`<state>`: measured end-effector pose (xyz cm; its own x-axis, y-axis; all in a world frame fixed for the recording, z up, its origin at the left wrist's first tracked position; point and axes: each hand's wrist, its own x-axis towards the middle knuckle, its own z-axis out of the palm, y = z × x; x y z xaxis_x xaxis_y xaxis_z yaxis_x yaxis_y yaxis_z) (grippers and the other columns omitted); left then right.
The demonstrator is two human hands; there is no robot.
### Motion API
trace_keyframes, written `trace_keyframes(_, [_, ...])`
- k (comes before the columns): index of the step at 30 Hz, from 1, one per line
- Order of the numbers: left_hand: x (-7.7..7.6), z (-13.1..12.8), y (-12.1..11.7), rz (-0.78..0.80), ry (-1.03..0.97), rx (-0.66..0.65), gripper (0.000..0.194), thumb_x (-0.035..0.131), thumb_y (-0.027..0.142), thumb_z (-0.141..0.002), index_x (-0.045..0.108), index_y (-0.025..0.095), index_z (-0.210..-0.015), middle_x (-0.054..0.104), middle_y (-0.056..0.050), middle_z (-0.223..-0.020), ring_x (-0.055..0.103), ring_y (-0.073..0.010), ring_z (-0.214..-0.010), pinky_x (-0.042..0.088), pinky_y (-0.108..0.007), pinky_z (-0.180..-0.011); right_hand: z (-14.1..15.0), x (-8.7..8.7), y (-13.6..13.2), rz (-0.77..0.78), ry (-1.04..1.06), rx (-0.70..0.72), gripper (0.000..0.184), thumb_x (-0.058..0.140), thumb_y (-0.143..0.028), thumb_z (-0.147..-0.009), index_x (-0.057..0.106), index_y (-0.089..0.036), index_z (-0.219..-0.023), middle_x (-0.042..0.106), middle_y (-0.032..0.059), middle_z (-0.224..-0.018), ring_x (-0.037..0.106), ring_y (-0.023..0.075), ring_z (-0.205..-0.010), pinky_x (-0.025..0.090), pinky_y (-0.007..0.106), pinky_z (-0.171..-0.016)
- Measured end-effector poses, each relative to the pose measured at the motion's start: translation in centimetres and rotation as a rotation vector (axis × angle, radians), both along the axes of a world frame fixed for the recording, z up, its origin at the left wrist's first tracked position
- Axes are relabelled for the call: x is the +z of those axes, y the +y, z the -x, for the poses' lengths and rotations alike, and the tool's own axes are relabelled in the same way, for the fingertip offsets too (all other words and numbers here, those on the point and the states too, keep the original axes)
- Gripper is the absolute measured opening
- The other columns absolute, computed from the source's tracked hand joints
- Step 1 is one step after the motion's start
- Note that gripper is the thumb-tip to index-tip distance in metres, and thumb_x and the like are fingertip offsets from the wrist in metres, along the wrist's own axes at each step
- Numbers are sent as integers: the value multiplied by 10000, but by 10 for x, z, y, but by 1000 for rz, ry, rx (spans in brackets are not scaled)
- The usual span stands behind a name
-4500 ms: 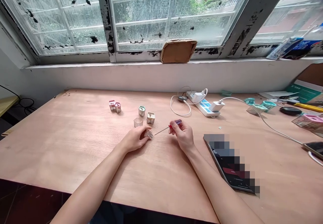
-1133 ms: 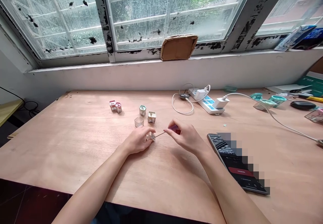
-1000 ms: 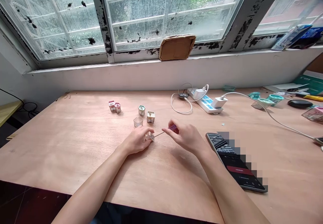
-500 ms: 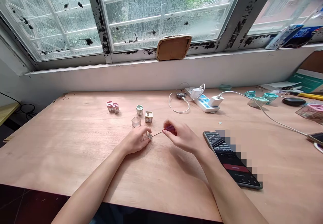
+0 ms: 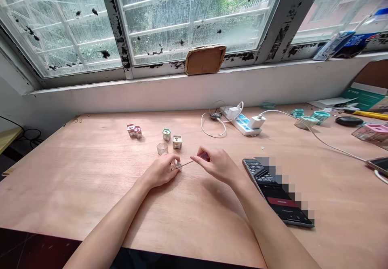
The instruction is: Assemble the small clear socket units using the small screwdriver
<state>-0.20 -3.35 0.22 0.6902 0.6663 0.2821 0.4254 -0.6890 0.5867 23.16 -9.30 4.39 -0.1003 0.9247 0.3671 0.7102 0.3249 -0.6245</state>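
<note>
My left hand [image 5: 160, 171] rests on the wooden table [image 5: 91, 180] with its fingers closed on a small clear block [image 5: 177, 165]. My right hand [image 5: 218, 165] pinches a small red-handled screwdriver [image 5: 203, 157] whose thin shaft points left, its tip at the block. Just beyond my left hand stands an empty clear hexagonal case [image 5: 162, 149]. Further back are a beige block [image 5: 177, 141], a green-topped block [image 5: 166, 134] and two pink blocks [image 5: 134, 131].
A phone [image 5: 277, 192] lies to the right of my right arm. A white power strip [image 5: 242, 123] with chargers and cables sits at the back. Teal parts [image 5: 309, 119], a pink tray [image 5: 374, 133] and tools lie at far right. A cardboard piece [image 5: 205, 59] leans on the windowsill.
Both hands stay at the block; my right hand has turned the screwdriver handle slightly between its fingers. The view has shifted a little to the right.
</note>
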Motion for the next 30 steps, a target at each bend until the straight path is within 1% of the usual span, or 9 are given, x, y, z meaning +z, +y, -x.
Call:
trace_keyframes(2, [0,0,0,-1,6,-2,256,638,200,-860,596,228,-1112,676,-62,-1071,625,-218,-987,507,-339,-879,0,0,0,-6,-34,-33,302,623,-432,-898,523,-226,-700,629,11,-619,563,163,-554,383,277,-526])
trace_keyframes(6, [2,-1,0,3,19,-8,240,628,203,-867,589,218,-1104,672,-64,-1067,626,-215,-983,502,-335,-873,-2,1,-1,42,32,57,103,599,-304,-884,539,-227,-847,682,22,-768,635,177,-668,450,273,-590])
trace_keyframes(8, [3,-1,0,3,11,-13,229,623,199,-869,590,217,-1095,672,-63,-1063,624,-212,-982,500,-335,-878,-2,0,-1,48,64,77,78,588,-277,-881,544,-228,-842,683,24,-769,638,179,-674,458,276,-598])
trace_keyframes(12, [3,-1,0,4,8,-12,236,621,205,-869,594,219,-1103,673,-60,-1064,622,-213,-992,499,-335,-876,-1,-2,0,1,20,-19,277,624,-411,-900,536,-224,-716,648,23,-650,574,168,-572,398,278,-538])
trace_keyframes(14, [2,0,0,5,12,-7,238,626,211,-869,595,220,-1105,673,-60,-1064,623,-215,-993,499,-336,-869,-1,-2,0,-11,-9,-45,304,619,-443,-904,534,-223,-712,642,22,-643,563,165,-560,383,278,-531])
trace_keyframes(18, [1,0,0,1,14,-2,223,627,218,-875,591,225,-1095,673,-55,-1054,624,-210,-981,496,-333,-863,1,0,-1,20,42,51,99,586,-327,-899,552,-235,-910,692,25,-790,641,183,-677,446,279,-602])
trace_keyframes(20, [1,0,0,-1,16,4,224,629,221,-876,588,227,-1096,670,-52,-1051,625,-209,-975,495,-329,-854,3,0,-1,9,55,85,63,556,-298,-906,542,-237,-898,682,23,-779,628,178,-666,443,281,-604])
trace_keyframes(26, [4,-1,-2,-6,21,14,224,636,209,-864,599,220,-1084,671,-51,-1039,629,-205,-955,500,-322,-852,7,1,-3,-76,-50,-34,305,611,-423,-897,486,-234,-694,584,-7,-560,502,150,-500,331,279,-518])
trace_keyframes(30, [4,-1,-2,-20,7,-1,215,636,192,-862,602,220,-1073,675,-43,-1020,628,-194,-922,496,-311,-840,6,5,-5,-14,-15,61,113,566,-322,-903,528,-239,-836,667,7,-695,603,172,-599,395,277,-571])
